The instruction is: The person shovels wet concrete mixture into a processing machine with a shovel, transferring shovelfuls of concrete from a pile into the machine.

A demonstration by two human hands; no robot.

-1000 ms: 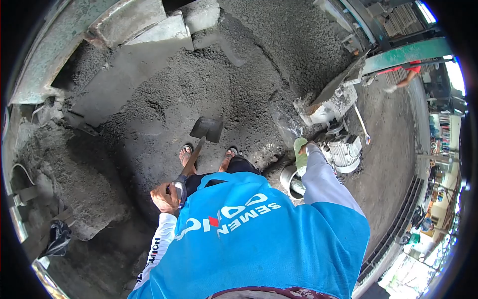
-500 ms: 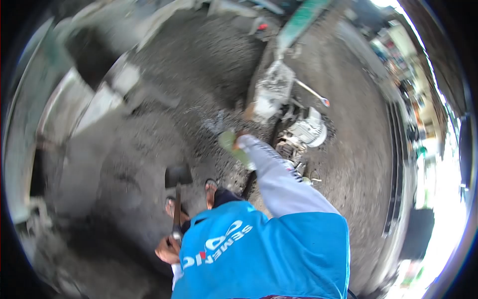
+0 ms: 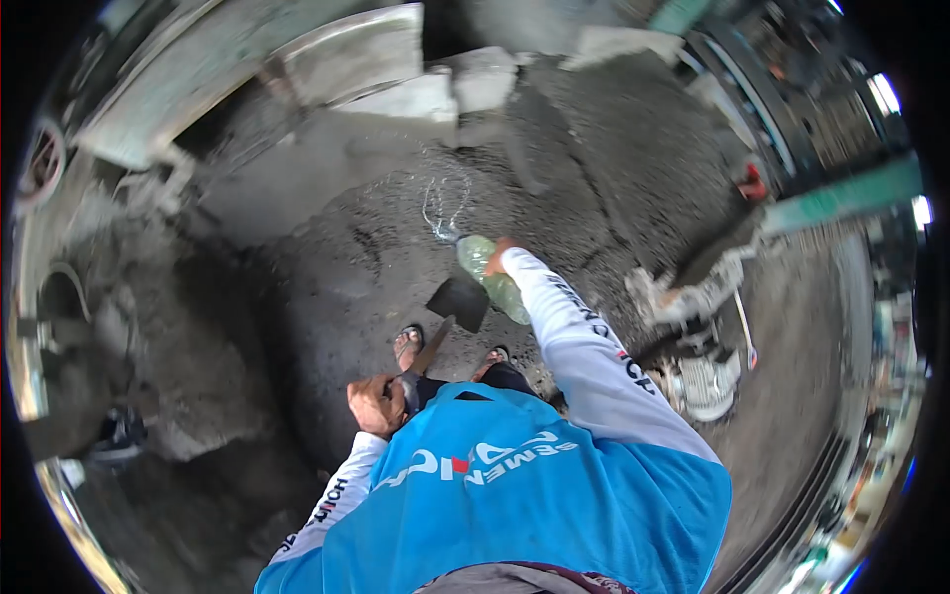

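My right hand is wrapped round a pale green plastic bottle, tilted with its neck to the upper left. Water sprays from the neck over the dark, gritty ground. Closed round the handle end of a shovel, my left hand is beside my body at the lower left. The shovel's dark square blade rests on the ground just beyond my feet, partly below the bottle.
My sandalled feet stand near the blade. Pale broken slabs lie at the top. A motor and a rough block are at the right. A green beam stands at the upper right, near a red object.
The view has swung left, so the motor and slabs appear farther right. Water now spreads in clearer arcs from the bottle. Both hands keep their holds.
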